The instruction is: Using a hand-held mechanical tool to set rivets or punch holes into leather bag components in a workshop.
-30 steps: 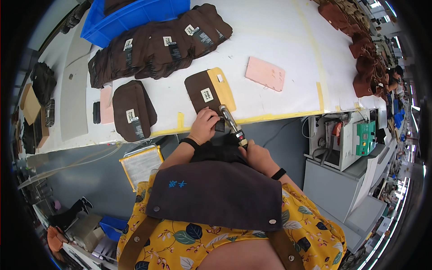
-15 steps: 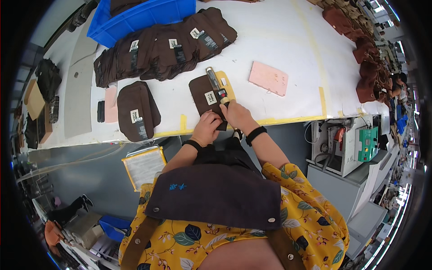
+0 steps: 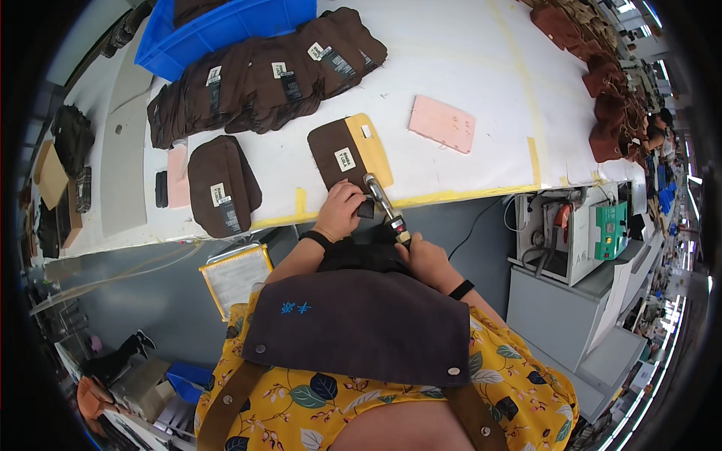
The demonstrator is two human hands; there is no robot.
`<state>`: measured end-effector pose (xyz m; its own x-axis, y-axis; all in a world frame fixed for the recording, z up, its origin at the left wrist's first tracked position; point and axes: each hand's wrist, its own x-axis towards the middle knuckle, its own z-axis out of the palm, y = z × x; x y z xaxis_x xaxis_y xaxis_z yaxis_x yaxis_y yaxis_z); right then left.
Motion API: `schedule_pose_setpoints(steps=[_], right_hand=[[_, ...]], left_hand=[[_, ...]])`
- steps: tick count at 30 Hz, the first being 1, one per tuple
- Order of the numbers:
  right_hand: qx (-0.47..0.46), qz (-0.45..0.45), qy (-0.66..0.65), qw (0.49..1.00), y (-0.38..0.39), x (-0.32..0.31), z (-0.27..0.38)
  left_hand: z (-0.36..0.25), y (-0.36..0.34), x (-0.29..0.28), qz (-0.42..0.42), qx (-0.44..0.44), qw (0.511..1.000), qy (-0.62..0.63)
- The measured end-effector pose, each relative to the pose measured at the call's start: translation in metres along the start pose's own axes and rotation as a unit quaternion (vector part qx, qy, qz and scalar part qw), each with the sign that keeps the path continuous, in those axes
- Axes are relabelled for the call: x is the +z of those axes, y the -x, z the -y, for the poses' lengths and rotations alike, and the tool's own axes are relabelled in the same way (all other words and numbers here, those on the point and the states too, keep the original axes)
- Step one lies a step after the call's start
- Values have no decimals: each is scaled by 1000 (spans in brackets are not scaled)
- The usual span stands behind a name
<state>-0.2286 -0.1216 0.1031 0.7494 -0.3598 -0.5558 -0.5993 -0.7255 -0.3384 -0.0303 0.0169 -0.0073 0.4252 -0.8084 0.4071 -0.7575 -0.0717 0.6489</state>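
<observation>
A dark brown fabric panel (image 3: 327,154) with a white label (image 3: 344,159) lies near the table's front edge, beside a yellow template (image 3: 381,165) along its right side. My left hand (image 3: 338,212) is closed at the panel's lower end, fingers pinching a small black tag (image 3: 365,209) that hangs over the edge. In my right hand (image 3: 429,261) is a torch-like tool (image 3: 383,199) with a silver barrel and a black and red handle. Its barrel tip points up and left, just right of the tag; whether they touch I cannot tell.
Left of the panel lies a stack of brown pieces (image 3: 223,184). Farther back are a row of similar pieces (image 3: 256,79) and a blue crate (image 3: 226,34). A pink board (image 3: 442,124) lies to the right. Grey cabinets with a green device (image 3: 611,231) stand beyond the table's right front.
My right hand has drawn the tool down and toward me, off the panel and template to beside the tag. My left hand stays at the panel's lower end.
</observation>
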Motion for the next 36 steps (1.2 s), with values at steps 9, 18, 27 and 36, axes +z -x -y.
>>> schedule_pose_setpoints(steps=[9,18,27,36], right_hand=[[-72,-132,-56,987,-110,-11,38],[-36,-69,-36,996,-99,-14,35],[-17,-33,-3,999,-12,4,2],[-71,-127,-54,988,-143,-27,40]], left_hand=[[-3,-2,-3,23,-3,1000,-5],[1,3,0,20,-3,1000,-10],[-3,0,-4,0,3,1000,2],[-7,-10,0,14,3,1000,-11]])
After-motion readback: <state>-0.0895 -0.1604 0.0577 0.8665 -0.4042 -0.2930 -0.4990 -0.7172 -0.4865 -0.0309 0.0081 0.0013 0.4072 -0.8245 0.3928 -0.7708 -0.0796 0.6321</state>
